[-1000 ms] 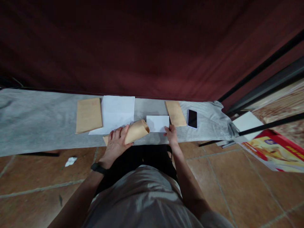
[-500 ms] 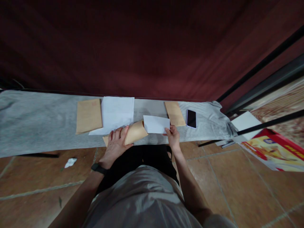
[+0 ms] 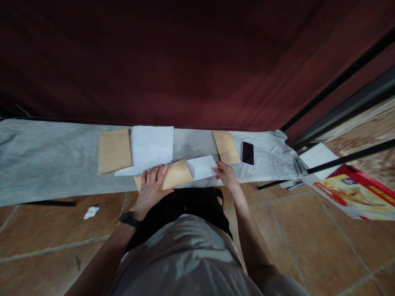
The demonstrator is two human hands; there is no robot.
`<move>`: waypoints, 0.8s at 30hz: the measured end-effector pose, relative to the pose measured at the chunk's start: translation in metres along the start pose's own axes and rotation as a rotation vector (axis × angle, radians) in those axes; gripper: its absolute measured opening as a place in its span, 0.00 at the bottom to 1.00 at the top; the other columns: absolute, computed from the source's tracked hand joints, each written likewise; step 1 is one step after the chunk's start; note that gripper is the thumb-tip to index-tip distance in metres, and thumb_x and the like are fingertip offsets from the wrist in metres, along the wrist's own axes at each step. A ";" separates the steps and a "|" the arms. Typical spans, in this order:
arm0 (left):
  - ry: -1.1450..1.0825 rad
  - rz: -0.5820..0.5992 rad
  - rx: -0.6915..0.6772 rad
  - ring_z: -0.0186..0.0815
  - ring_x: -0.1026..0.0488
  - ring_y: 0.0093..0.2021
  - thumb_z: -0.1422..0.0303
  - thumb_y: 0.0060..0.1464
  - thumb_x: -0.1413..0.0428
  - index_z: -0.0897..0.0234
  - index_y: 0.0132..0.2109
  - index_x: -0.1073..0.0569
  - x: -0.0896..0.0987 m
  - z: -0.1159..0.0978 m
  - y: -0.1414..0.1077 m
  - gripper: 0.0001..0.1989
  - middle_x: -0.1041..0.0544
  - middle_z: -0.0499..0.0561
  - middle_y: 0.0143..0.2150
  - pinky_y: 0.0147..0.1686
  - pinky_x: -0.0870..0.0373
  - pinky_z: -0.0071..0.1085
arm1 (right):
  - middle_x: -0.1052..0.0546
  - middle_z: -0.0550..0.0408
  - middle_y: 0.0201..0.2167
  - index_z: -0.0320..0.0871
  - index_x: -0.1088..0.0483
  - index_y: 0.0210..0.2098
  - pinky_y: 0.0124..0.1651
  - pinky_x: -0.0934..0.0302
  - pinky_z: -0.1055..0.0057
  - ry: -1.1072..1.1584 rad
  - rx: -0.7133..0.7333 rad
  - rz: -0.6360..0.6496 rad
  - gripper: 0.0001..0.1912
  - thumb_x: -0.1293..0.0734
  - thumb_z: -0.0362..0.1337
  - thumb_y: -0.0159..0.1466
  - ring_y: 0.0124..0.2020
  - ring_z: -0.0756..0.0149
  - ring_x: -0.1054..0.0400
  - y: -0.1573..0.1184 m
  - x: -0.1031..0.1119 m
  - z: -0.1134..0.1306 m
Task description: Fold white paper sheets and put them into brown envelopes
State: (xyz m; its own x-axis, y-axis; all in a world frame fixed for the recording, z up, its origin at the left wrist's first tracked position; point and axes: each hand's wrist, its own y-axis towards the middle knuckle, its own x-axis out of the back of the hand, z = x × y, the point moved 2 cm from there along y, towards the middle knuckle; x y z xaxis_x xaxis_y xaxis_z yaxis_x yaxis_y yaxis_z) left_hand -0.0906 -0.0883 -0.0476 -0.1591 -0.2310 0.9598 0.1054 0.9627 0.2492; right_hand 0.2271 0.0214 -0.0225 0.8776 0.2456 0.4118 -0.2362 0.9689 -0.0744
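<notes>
A brown envelope (image 3: 178,174) lies at the table's front edge, its mouth facing right. My left hand (image 3: 152,187) is on its left part, fingers over the top and thumb at the lower edge, holding it. A folded white paper (image 3: 203,167) has its left end inside the envelope's mouth. My right hand (image 3: 226,174) pinches the paper's right end. Behind my left hand lie larger white sheets (image 3: 152,144), beside a stack of brown envelopes (image 3: 115,151). Another brown envelope (image 3: 226,147) lies behind my right hand.
A phone (image 3: 247,153) lies on the grey cloth-covered table (image 3: 61,160) at the right. A red and yellow box (image 3: 358,191) and black metal bars are farther right. A crumpled white scrap (image 3: 91,212) is on the tiled floor. A dark red curtain (image 3: 185,61) hangs behind the table.
The white paper has shifted left and tilted, its left end now farther into the envelope's mouth. My right hand has moved slightly down with it. My left hand has hardly moved.
</notes>
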 end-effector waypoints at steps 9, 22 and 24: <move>-0.044 0.008 -0.035 0.59 0.42 0.68 0.55 0.51 0.35 0.61 0.75 0.56 -0.003 -0.016 0.006 0.54 0.39 0.69 0.66 0.67 0.50 0.62 | 0.24 0.55 0.30 0.47 0.30 0.29 0.40 0.34 0.68 -0.127 0.053 -0.030 0.07 0.34 0.39 0.64 0.32 0.63 0.29 -0.008 -0.054 -0.001; -0.076 0.027 -0.136 0.59 0.43 0.69 0.57 0.50 0.33 0.64 0.75 0.55 0.000 -0.033 0.011 0.55 0.39 0.70 0.67 0.69 0.52 0.61 | 0.25 0.59 0.26 0.44 0.26 0.25 0.37 0.39 0.74 -0.041 -0.015 0.143 0.15 0.39 0.40 0.64 0.33 0.67 0.30 -0.005 -0.075 -0.012; -0.077 0.029 -0.147 0.59 0.43 0.69 0.57 0.49 0.33 0.64 0.75 0.54 0.000 -0.034 0.011 0.55 0.39 0.70 0.67 0.69 0.52 0.61 | 0.26 0.59 0.24 0.43 0.26 0.25 0.34 0.41 0.75 -0.054 -0.039 0.142 0.15 0.38 0.39 0.63 0.30 0.68 0.32 -0.005 -0.074 -0.013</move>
State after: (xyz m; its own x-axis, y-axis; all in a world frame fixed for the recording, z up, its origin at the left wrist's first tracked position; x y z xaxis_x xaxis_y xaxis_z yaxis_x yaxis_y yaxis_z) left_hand -0.0565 -0.0827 -0.0404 -0.2283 -0.1863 0.9556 0.2529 0.9365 0.2430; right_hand 0.1687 -0.0011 -0.0647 0.8123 0.3792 0.4431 -0.3392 0.9252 -0.1700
